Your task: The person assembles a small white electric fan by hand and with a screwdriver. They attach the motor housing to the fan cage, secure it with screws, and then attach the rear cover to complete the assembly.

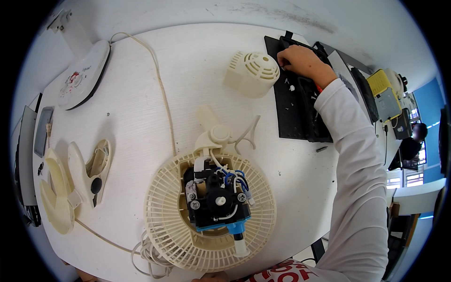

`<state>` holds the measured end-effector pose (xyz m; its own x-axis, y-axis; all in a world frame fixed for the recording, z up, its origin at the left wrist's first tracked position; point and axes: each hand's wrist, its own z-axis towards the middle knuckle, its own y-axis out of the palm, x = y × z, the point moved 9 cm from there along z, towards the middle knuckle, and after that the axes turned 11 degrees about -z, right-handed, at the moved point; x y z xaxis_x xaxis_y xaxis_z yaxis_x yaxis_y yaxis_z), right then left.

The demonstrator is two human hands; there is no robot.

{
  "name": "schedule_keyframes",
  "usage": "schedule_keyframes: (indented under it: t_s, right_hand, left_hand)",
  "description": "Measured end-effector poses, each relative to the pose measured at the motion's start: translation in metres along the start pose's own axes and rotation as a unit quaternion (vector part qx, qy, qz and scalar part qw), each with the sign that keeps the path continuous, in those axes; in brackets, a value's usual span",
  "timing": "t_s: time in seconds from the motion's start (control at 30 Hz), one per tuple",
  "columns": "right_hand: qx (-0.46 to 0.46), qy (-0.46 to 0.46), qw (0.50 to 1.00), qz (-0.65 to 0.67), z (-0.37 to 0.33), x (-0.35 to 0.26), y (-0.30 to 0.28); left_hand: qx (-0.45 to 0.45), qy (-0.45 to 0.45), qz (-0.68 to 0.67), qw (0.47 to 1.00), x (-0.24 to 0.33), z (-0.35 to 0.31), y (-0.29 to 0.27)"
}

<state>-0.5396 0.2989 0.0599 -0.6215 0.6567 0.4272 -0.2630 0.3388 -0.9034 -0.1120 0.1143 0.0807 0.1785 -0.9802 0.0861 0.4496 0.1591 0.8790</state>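
Note:
My right hand [303, 62] reaches to the far right, into a black tool case [307, 105]. Its fingers are curled together at the case's edge, and whatever they pinch is hidden. Only a sliver of my left hand [212, 277] shows at the lower edge, beside the fan grille; its fingers are out of sight. In front of me a cream fan grille [162, 225] lies on the table. On it sits the exposed black fan motor [218, 199] with blue wires and a blue part. A cream vented motor cover [253, 75] stands just left of the case.
Cream housing shells [89, 176] lie at the left, near a white fan base [84, 75] with a cord. A coiled cable [151, 256] rests beside the grille. Small loose parts lie on the black mat [287, 113]. A person [413, 143] is in the right background.

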Motion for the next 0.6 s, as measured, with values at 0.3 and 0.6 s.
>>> schedule_keyframes:
  t_s: [0.3, 0.6]
  right_hand:
    - [0.010, 0.023, 0.998, 0.059, -0.008, 0.007, 0.000]
    - [-0.025, 0.048, 0.987, 0.151, 0.001, 0.019, 0.016]
  left_hand:
    - [-0.001, -0.002, 0.004, 1.000, 0.000, 0.001, -0.002]
    - [0.014, 0.002, 0.018, 1.000, 0.000, 0.002, -0.004]
